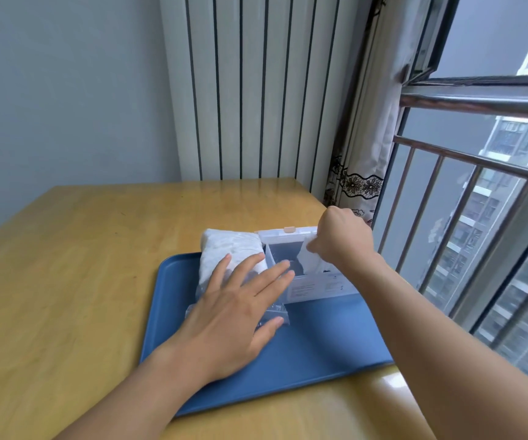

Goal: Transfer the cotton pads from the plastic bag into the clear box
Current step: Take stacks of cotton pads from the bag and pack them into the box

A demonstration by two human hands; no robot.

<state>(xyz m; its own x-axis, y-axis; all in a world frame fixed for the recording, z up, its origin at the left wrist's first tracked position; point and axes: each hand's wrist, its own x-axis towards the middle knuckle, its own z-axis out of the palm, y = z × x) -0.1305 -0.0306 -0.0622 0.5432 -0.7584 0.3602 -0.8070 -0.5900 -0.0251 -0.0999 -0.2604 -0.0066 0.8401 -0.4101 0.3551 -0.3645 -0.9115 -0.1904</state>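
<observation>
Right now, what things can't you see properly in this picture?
Head view only:
- Plastic bag: its near end is under the left hand.
- Clear box: the right hand hides its right side.
- Box label print: too small to read.
- Blue tray: its far edge is behind bag and box.

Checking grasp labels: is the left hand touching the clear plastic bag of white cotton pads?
Touching. The head view shows the left hand lying flat with straight fingers on the clear plastic bag.
</observation>
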